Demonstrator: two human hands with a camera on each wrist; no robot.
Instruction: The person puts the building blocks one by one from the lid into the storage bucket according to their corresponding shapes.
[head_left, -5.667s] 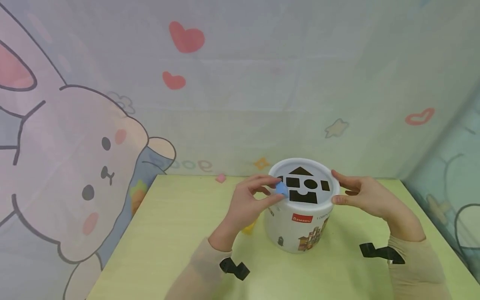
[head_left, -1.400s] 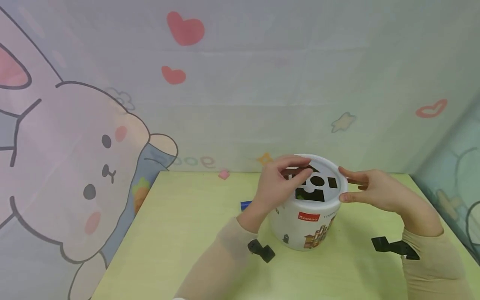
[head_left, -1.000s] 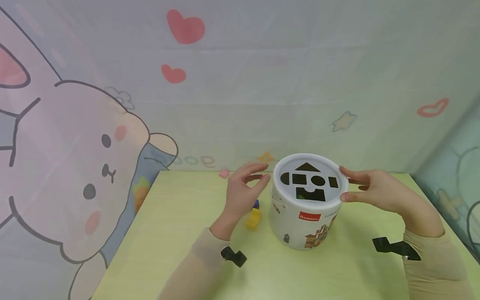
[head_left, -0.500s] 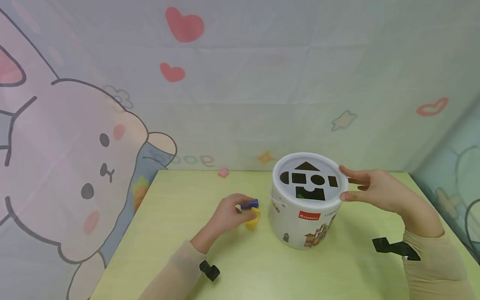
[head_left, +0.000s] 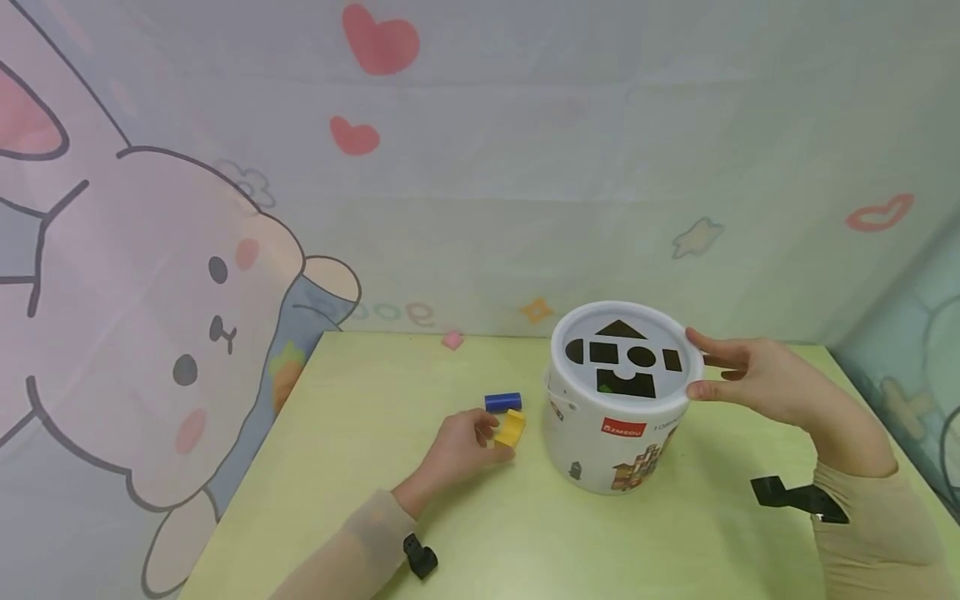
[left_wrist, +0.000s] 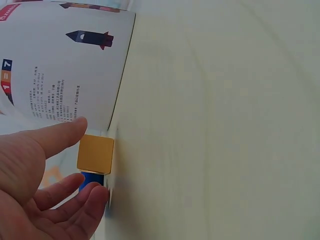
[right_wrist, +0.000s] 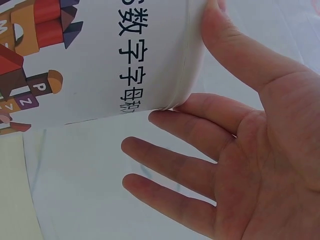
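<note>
A white bucket (head_left: 611,454) stands on the table, its white lid (head_left: 585,379) cut with dark shaped holes. On its left lies a yellow block (head_left: 511,428) with a curved hollow, beside a blue cylinder block (head_left: 502,402). My left hand (head_left: 461,450) is at the yellow block, thumb on one side and fingers on the other. In the left wrist view, gaps show between the fingertips and the block (left_wrist: 96,154). My right hand (head_left: 772,392) touches the bucket's right rim with thumb and forefinger; its other fingers (right_wrist: 170,162) extend away from the wall.
The pale yellow-green table (head_left: 360,417) ends at a printed cloth backdrop (head_left: 525,167) with a rabbit and hearts. A bucket handle end (head_left: 551,387) shows at the left of the rim. Something green lies under the notched hole.
My left hand has come down from over the lid, past the blue cylinder, to the yellow block. The light blue block it pinched earliest is out of sight. My right hand stays at the rim.
</note>
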